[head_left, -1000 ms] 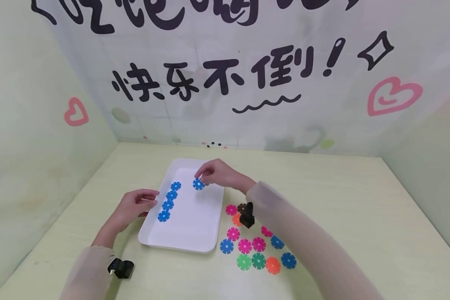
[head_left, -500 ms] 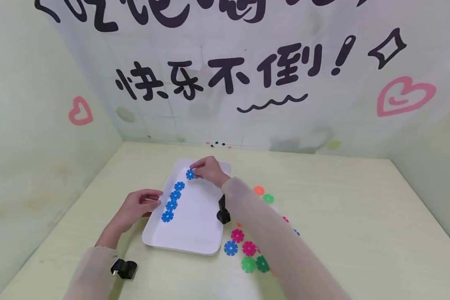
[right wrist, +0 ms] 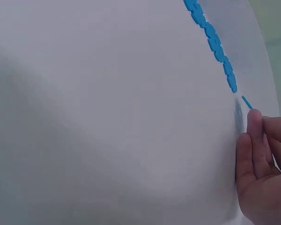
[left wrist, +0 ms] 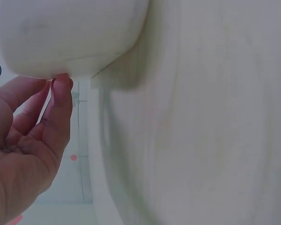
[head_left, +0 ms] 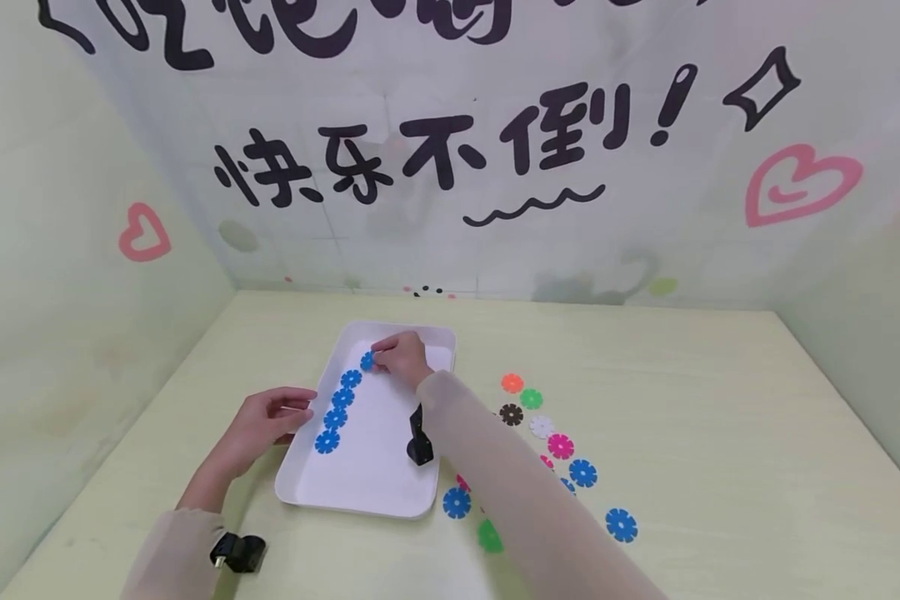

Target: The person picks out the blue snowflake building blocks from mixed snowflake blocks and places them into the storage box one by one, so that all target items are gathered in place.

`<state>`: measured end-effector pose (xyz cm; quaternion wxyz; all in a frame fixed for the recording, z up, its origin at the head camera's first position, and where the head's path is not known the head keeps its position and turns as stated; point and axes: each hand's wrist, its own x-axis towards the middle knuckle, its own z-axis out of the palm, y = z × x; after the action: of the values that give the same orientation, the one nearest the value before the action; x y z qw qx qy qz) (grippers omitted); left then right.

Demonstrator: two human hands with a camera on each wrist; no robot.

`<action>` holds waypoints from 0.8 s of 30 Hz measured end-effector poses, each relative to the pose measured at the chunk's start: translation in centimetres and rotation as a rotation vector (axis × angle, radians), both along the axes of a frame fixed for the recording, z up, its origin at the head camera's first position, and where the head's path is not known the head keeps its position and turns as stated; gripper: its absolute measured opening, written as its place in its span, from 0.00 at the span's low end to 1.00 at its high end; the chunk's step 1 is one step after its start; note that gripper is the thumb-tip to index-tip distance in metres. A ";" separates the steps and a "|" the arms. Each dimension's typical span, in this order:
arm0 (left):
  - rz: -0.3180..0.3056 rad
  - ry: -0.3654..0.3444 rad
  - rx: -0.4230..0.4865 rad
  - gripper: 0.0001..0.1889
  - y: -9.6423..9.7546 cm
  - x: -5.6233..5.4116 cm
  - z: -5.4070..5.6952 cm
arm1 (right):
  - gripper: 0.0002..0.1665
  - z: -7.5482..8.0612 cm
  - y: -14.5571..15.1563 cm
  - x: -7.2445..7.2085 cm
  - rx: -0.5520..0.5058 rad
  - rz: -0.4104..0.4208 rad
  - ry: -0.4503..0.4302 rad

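My right hand pinches a blue notched plastic disc over the far left part of the white tray. In the right wrist view, that disc stands edge-on at the fingertips, just past the end of a row of blue discs. The row runs along the tray's left side, each disc close against its neighbour. My left hand stays outside the tray's left edge. Its relaxed fingers and thumb touch the tray wall, as the left wrist view shows at the tray.
Loose notched discs lie to the right of the tray, among them an orange disc, a brown disc, a pink disc and a blue disc. My right sleeve covers part of them. Printed walls enclose the table.
My right hand has carried the blue disc left across the tray, then nearer, to the far end of the row. The left hand has kept its place at the tray's edge.
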<state>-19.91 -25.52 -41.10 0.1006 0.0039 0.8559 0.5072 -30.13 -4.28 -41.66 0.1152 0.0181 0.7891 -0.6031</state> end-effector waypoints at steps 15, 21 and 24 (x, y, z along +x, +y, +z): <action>-0.011 0.012 0.009 0.23 -0.1 -0.1 -0.1 | 0.12 -0.1 -1.0 -0.4 0.086 0.014 0.064; -0.008 0.007 0.014 0.23 -0.1 -0.1 -0.1 | 0.13 0.3 -0.9 -0.5 0.078 0.054 0.028; 0.000 0.000 0.012 0.23 -0.1 -0.1 -0.1 | 0.14 0.7 -0.9 -0.4 0.063 0.077 -0.003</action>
<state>-20.02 -25.65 -41.22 0.1006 0.0046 0.8528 0.5125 -30.51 -5.15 -40.99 0.1391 -0.0078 0.8075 -0.5732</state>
